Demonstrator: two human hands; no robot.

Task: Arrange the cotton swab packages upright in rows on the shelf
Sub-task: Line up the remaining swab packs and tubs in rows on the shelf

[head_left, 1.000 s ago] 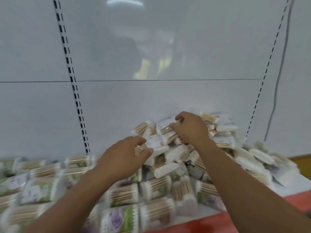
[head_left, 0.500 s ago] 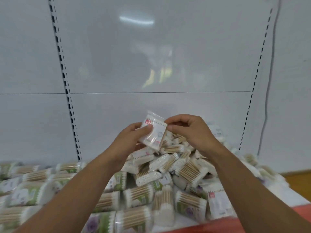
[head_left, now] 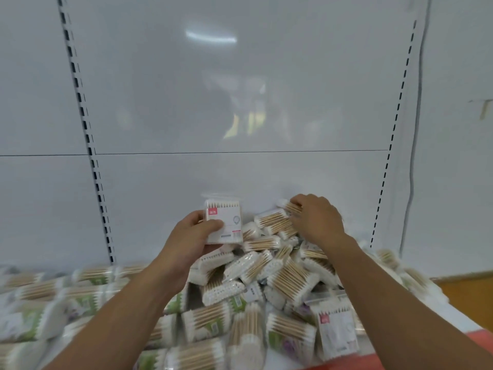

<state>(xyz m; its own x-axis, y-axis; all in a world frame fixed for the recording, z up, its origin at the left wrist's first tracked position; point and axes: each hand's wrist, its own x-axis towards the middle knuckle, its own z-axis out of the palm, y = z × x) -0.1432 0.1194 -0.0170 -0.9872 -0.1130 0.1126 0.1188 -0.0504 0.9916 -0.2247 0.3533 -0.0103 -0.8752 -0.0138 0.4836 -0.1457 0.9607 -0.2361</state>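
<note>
Green-label packages [head_left: 34, 324] at left blurred, cut by frame edge

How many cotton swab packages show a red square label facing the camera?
2. The held package is upright in the left hand; the front package lies at the near right edge of the pile. Others may be hidden or face down.

Two bare hands show, the left hand [head_left: 192, 236] and the right hand [head_left: 317, 220]. One clear flat red-labelled swab packet [head_left: 225, 222] is above the heap of clear wooden-stick cotton swab packets [head_left: 280, 263], which holds over twenty, not exactly countable. Before the heap lie over ten round green-labelled swab packs [head_left: 205, 321]. Behind the heap are two slotted white uprights, the left upright [head_left: 89, 145] and the right upright [head_left: 390, 145].
</note>
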